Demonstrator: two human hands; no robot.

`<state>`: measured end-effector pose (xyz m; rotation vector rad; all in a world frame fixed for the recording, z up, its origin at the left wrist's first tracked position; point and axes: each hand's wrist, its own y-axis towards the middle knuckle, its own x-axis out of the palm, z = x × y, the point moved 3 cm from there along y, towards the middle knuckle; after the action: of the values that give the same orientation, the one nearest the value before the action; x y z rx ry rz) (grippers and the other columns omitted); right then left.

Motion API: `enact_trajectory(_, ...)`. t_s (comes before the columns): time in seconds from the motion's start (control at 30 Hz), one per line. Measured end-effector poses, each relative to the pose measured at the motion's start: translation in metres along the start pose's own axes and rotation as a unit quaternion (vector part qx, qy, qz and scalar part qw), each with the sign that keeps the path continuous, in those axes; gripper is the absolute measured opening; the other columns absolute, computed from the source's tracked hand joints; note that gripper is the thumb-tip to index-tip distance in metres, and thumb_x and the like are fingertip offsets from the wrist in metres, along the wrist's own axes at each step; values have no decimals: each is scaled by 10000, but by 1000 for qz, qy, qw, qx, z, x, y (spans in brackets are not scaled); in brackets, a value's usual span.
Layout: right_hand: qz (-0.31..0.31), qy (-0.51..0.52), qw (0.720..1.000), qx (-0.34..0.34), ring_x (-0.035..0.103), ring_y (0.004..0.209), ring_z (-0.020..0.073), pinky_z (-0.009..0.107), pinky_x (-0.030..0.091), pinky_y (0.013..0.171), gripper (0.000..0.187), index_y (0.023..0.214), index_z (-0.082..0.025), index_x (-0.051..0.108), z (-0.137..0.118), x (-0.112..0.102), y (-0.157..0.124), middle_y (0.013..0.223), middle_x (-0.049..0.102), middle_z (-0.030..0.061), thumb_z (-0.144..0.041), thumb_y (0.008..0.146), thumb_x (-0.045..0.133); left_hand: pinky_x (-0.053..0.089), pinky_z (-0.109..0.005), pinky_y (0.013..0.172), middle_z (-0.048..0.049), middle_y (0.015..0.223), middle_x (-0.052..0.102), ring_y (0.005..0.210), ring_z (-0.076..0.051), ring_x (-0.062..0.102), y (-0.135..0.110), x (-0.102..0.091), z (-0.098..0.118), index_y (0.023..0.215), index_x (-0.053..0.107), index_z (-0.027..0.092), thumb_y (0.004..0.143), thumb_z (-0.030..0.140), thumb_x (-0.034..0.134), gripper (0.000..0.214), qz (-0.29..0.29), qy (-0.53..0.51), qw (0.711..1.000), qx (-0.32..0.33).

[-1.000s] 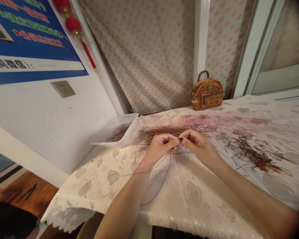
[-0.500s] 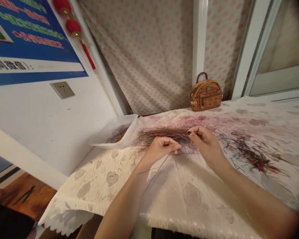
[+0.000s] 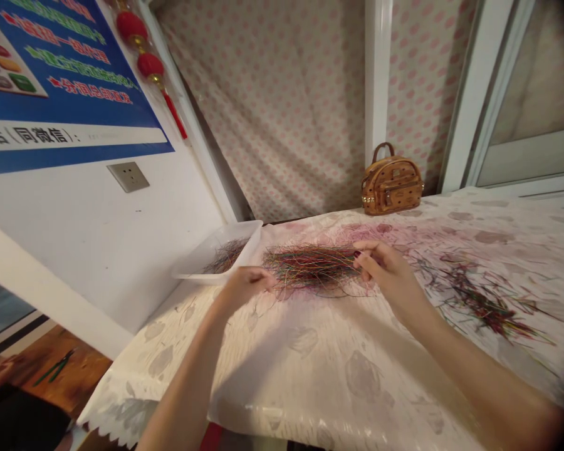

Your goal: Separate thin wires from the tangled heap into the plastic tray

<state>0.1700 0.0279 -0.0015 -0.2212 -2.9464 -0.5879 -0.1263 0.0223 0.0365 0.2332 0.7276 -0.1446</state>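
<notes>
**Hands:** My left hand (image 3: pixel 244 288) and my right hand (image 3: pixel 385 269) are apart, with the wire bundle between them. The left fingers curl in at the bundle's left edge. The right thumb and forefinger pinch together at its right end. I cannot tell whether either hand has hold of any strands.

**Work area:** The bundle of thin coloured wires (image 3: pixel 310 266) lies on the tablecloth (image 3: pixel 282 357) directly ahead of my hands, red, green, yellow and dark strands crossing loosely. A few stray ends reach toward my wrists.

**Progress, judged from the layout:** The wires are in three lots. The central bundle is the largest and looks untidy, not aligned. A smaller lot of wires (image 3: pixel 225 258) already sits in the clear plastic tray (image 3: pixel 192 268), just beyond my left hand. A loose, scattered clump of wire pieces (image 3: pixel 484 307) lies beyond my right hand, so much remains out on the cloth. I cannot tell from here how the lots differ.

**Further off:** A tan studded handbag (image 3: pixel 392 188) stands at the far edge of the table, ahead of my right hand. A wall socket (image 3: pixel 128 176) and a blue poster (image 3: pixel 70 81) are on the wall past my left hand.
</notes>
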Motion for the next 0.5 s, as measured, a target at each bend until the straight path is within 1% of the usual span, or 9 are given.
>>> enact_trajectory(0.07,-21,-19,1000,2,491,526,139,285,380,477,180,936,-240,612,1,2,-1,715,598,9,-359,801,610,329,-241,511,-27,652,686,529,-122,494,3,-44,-4,727,742,193,759,344,629,191,127,67,989,-32)
enact_trajectory(0.13,-39,-40,998,-1,501,526,138,282,385,476,168,895,-226,626,2,3,-2,704,601,15,-369,816,588,355,-242,535,-19,670,695,564,-134,530,10,-86,-4,722,737,198,756,323,605,185,217,140,965,-55)
enact_trajectory(0.2,-58,-56,997,-2,496,523,134,279,386,476,162,838,-213,636,4,4,-2,683,598,20,-360,826,572,374,-250,568,-21,722,715,620,-151,573,24,-117,-4,781,746,211,780,320,584,195,270,223,934,-75)
enact_trajectory(0.27,-74,-63,995,0,488,517,130,277,385,478,164,796,-205,636,5,5,-2,656,590,18,-349,830,565,391,-271,602,-44,800,736,697,-182,610,41,-137,-9,821,746,211,806,321,582,198,296,306,895,-129)
enact_trajectory(0.33,-81,-65,995,5,484,514,126,278,386,485,171,776,-200,632,7,5,-2,656,592,18,-347,831,564,426,-303,666,-86,920,744,817,-230,638,59,-144,-20,890,747,198,831,317,583,211,284,375,861,-192)
enact_trajectory(0.4,-82,-66,994,11,482,518,122,280,388,498,181,773,-195,626,9,5,-1,667,594,16,-352,834,562,456,-334,743,-133,1053,727,937,-275,643,75,-140,-32,982,736,169,800,298,646,241,259,393,857,-209)
enact_trajectory(0.47,-81,-63,995,15,478,524,122,281,384,507,191,787,-191,624,11,4,0,660,587,11,-359,844,554,469,-353,823,-159,1157,696,1034,-298,632,84,-129,-40,1086,710,151,793,284,665,325,242,399,862,-200)
enact_trajectory(0.5,-79,-61,995,15,475,526,123,281,378,509,193,800,-190,625,11,3,0,648,578,6,-362,849,552,468,-359,860,-160,1194,683,1071,-300,624,86,-120,-40,1130,695,149,808,284,651,352,238,401,864,-190)
